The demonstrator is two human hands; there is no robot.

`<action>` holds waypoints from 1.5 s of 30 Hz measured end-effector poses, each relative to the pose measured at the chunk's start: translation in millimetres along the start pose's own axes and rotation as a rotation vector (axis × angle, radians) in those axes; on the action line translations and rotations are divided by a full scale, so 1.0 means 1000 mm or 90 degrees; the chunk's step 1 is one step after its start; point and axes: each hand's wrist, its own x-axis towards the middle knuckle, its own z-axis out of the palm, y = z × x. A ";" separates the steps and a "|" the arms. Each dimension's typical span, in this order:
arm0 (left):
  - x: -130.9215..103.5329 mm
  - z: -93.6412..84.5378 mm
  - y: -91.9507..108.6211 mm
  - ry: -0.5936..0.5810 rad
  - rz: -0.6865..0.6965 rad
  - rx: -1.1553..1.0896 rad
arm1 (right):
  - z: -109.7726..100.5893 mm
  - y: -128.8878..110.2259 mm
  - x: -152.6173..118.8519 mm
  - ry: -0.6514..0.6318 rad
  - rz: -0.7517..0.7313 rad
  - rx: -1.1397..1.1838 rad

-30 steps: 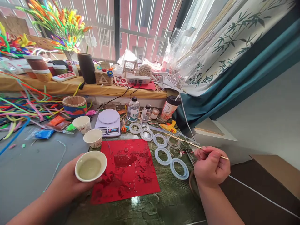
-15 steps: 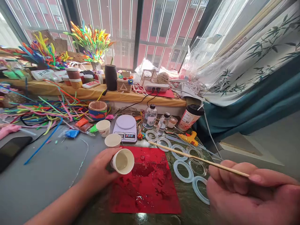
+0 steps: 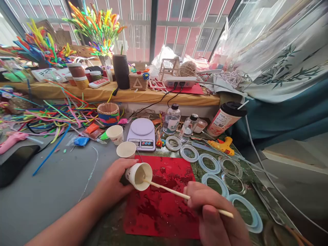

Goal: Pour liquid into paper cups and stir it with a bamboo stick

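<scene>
My left hand (image 3: 116, 177) is wrapped round a white paper cup (image 3: 132, 177), which tilts with its mouth toward me and to the right. Some clear liquid shows inside it. Between the fingers of my right hand (image 3: 212, 208) is a thin wooden stick (image 3: 170, 191), its far tip inside the cup's mouth. Beneath both hands lies a red sheet (image 3: 164, 218) with wet, glossy patches. Two more paper cups stand just beyond: one cup (image 3: 126, 150) close behind my left hand, another cup (image 3: 115, 134) farther back.
A kitchen scale (image 3: 140, 133) and two clear bottles (image 3: 172, 119) stand behind the sheet. To the right lie several ring moulds (image 3: 215, 184), a yellow glue gun (image 3: 222, 145) and a lidded drink cup (image 3: 227, 118). A phone (image 3: 17, 164) and pipe cleaners (image 3: 56, 116) are at left.
My right hand has moved left and brought the stick's tip from the air into the cup. The cup is tilted more to the right. The view has shifted slightly.
</scene>
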 end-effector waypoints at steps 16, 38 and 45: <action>0.001 -0.002 -0.002 -0.044 -0.039 0.002 | 0.001 0.003 0.012 0.082 0.179 0.032; 0.005 -0.005 -0.003 -0.080 -0.097 0.025 | -0.001 -0.008 0.011 -0.035 -0.005 -0.097; 0.005 -0.004 -0.001 -0.079 -0.110 0.029 | -0.002 -0.008 0.013 -0.057 0.000 -0.092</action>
